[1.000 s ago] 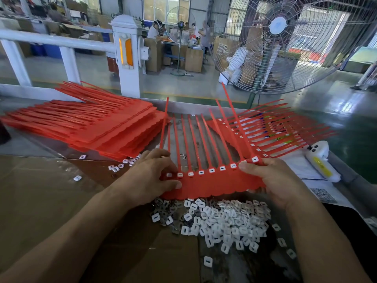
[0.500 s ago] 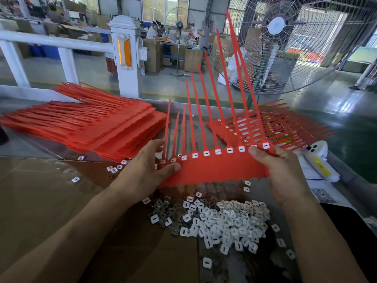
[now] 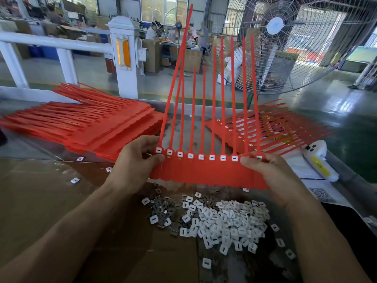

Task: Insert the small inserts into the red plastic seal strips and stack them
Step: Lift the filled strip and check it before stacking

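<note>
Looming at the far right behind my bench is a big wire-caged fan [image 3: 273, 43], and to its left a white railing post [image 3: 125, 58] with an orange reflector stands on the factory floor. Under my arms lies brown cardboard [image 3: 40, 211] covering the work surface. On the left of the bench rests a thick stack of red strips [image 3: 85, 127], tails pointing left; a second fanned stack [image 3: 271, 129] lies on the right, its heads showing white inserts. Lifted clear above the bench, between the two stacks, I hold one red seal strip sheet [image 3: 204, 174] upright, its long tails rising toward the fan and a row of white inserts seated along its heads. My left hand [image 3: 134, 164] pinches the sheet's left end, thumb pressed on the front face, fingers curled round behind. My right hand [image 3: 265, 172] grips the right end the same way, thumb lying across the front near the last heads. Below the sheet sits a heap of loose white inserts [image 3: 224, 219] mixed with some darker metal pieces [image 3: 161, 209], and a white handheld device [image 3: 318, 160] lies at the right edge
</note>
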`<move>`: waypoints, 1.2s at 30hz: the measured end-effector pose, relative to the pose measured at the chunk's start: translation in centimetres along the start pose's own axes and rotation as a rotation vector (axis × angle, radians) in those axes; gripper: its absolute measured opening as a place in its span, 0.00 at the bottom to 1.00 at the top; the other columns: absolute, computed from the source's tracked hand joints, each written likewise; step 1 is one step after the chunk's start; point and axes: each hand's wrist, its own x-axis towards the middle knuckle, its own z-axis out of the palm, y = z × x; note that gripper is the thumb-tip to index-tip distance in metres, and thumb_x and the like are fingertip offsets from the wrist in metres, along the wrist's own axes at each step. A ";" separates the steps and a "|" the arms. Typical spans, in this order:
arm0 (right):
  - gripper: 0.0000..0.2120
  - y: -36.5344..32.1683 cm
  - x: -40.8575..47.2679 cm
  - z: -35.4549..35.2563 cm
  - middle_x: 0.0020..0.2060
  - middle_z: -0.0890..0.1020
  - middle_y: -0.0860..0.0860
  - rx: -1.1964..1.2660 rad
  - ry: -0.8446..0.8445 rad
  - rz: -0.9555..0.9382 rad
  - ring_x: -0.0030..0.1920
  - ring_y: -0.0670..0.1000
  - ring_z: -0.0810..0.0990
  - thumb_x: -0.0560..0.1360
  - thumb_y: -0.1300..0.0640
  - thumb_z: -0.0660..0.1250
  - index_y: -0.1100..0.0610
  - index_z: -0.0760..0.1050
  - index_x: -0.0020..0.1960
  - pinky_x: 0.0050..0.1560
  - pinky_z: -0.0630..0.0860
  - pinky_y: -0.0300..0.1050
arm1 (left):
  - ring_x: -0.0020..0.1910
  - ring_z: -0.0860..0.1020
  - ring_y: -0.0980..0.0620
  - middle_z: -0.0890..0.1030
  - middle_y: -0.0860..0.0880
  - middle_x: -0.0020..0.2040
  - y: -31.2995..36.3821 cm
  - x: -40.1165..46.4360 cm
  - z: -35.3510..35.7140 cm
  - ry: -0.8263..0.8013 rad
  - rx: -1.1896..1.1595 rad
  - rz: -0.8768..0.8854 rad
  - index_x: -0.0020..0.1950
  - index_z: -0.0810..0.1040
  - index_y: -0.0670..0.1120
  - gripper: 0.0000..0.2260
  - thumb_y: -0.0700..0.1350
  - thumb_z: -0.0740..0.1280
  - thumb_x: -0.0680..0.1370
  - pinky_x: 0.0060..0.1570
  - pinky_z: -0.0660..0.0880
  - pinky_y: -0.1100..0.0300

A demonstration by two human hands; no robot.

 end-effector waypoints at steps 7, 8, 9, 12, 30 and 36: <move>0.06 -0.3 -0.5 0.6 0.48 0.89 0.50 -0.041 0.006 -0.029 0.53 0.52 0.87 0.73 0.54 0.78 0.49 0.87 0.50 0.61 0.80 0.55 | 0.46 0.85 0.61 0.85 0.64 0.48 -0.2 0.2 0.0 0.026 0.008 0.028 0.53 0.79 0.62 0.15 0.40 0.71 0.79 0.41 0.80 0.69; 0.06 -0.3 -0.5 0.6 0.48 0.89 0.51 -0.030 0.011 -0.030 0.53 0.53 0.87 0.73 0.54 0.77 0.49 0.87 0.50 0.60 0.80 0.55 | 0.47 0.85 0.61 0.85 0.64 0.48 -0.3 0.3 0.0 0.025 0.010 0.032 0.54 0.79 0.61 0.14 0.40 0.71 0.79 0.41 0.80 0.69; 0.06 -0.4 -0.5 0.6 0.48 0.89 0.51 -0.026 0.018 -0.035 0.52 0.54 0.87 0.73 0.55 0.77 0.50 0.87 0.50 0.59 0.81 0.55 | 0.47 0.84 0.62 0.85 0.63 0.48 -0.3 0.4 0.0 0.024 0.007 0.037 0.55 0.79 0.61 0.14 0.40 0.71 0.79 0.41 0.79 0.70; 0.05 -0.5 -0.3 0.6 0.47 0.89 0.52 -0.012 0.047 -0.046 0.50 0.53 0.88 0.74 0.56 0.77 0.50 0.87 0.50 0.48 0.83 0.49 | 0.45 0.84 0.61 0.86 0.59 0.48 -0.6 0.5 0.0 0.014 -0.023 0.045 0.56 0.80 0.62 0.15 0.41 0.71 0.80 0.38 0.77 0.71; 0.11 0.1 3.2 -0.5 0.46 0.85 0.53 0.615 0.167 0.023 0.47 0.51 0.86 0.78 0.72 0.64 0.59 0.80 0.53 0.49 0.85 0.47 | 0.36 0.82 0.58 0.85 0.55 0.41 -1.0 0.6 0.5 0.008 0.053 -0.036 0.59 0.81 0.56 0.09 0.47 0.72 0.79 0.37 0.75 0.60; 0.09 0.7 2.7 -0.1 0.46 0.87 0.56 0.370 0.392 0.048 0.45 0.57 0.88 0.80 0.72 0.64 0.60 0.79 0.51 0.43 0.85 0.44 | 0.37 0.82 0.57 0.86 0.54 0.43 -0.9 0.4 0.4 -0.026 0.048 -0.042 0.58 0.81 0.56 0.08 0.48 0.72 0.79 0.38 0.77 0.58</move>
